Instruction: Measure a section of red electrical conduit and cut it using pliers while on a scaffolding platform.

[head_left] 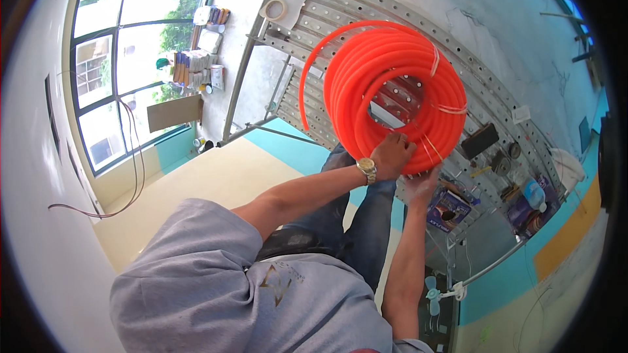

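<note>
Perforated scaffold platform (353,10); orange coil (353,78) over it. Left hand (392,155) grasps near windings; right hand (422,186) at underside, grip unclear. Judged step: steadying coil; next calls for two-handed support.

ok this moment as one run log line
orange coil: tied, loose end at left | left hand: on coil by its hole | right hand: at coil's lower edge | beyond: perforated metal platform

Bright daylight fills the large dark-framed window (140,52) beside a cream-and-turquoise wall (219,170) and pale grey floor (484,0).
</note>
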The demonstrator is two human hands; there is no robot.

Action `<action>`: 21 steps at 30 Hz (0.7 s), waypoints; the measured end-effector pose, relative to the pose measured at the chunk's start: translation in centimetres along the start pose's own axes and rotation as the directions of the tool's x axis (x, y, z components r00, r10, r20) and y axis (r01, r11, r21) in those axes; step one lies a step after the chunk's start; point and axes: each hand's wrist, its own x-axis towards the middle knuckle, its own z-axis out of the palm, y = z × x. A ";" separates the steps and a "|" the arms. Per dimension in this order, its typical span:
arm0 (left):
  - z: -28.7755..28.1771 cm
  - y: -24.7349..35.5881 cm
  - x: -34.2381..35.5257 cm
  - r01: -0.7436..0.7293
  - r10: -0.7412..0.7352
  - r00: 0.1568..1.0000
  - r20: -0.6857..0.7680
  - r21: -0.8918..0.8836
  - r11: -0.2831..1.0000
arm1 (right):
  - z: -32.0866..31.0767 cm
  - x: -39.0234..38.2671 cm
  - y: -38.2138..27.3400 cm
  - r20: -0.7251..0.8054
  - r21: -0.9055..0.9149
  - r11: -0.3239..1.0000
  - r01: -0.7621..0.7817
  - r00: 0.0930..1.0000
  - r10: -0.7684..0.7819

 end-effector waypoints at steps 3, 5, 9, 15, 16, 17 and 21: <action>0.2 0.5 0.9 0.057 -0.058 0.997 -0.050 -0.024 0.998 | 1.3 0.0 -2.2 0.020 -0.125 0.991 0.046 0.999 -0.044; -1.3 1.7 2.2 0.101 -0.103 0.995 -0.017 -0.070 0.992 | 1.8 -0.1 -4.1 0.066 -0.239 0.966 0.102 0.994 -0.089; -4.7 3.1 5.8 0.241 -0.232 0.970 0.069 -0.217 0.946 | 5.9 -0.4 -8.1 0.122 -0.461 0.834 0.303 0.953 -0.279; -5.4 2.5 8.2 0.055 -0.055 0.998 0.010 -0.361 0.931 | 5.2 5.5 -8.1 0.339 -0.725 0.415 0.550 0.809 -0.481; -5.4 2.6 8.1 0.048 -0.049 0.999 0.006 -0.366 0.929 | 4.9 6.1 -8.4 0.362 -0.789 0.279 0.547 0.781 -0.508; -5.4 2.5 7.7 -0.012 -0.013 0.997 -0.075 -0.331 0.943 | 4.5 6.6 -8.7 0.362 -0.792 0.272 0.547 0.778 -0.514; -5.5 -0.9 5.2 -0.038 -0.103 0.898 -0.429 -0.307 0.951 | 3.7 8.2 -6.8 0.400 -0.868 0.015 0.497 0.716 -0.572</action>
